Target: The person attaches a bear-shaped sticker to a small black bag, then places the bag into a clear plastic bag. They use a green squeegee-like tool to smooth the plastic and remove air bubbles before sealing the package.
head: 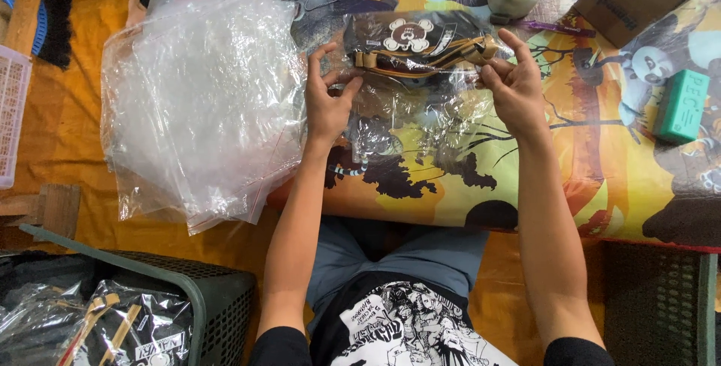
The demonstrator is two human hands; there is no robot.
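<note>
Pouch inside clear bag, both hands gripping.

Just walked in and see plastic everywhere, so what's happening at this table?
A seated person holds a dark pouch with tan straps, inside a clear plastic bag, over a cartoon-printed tablecloth. The left hand pinches the bag's left edge; the right hand grips its right end. A stack of empty clear bags lies to the left.
</note>
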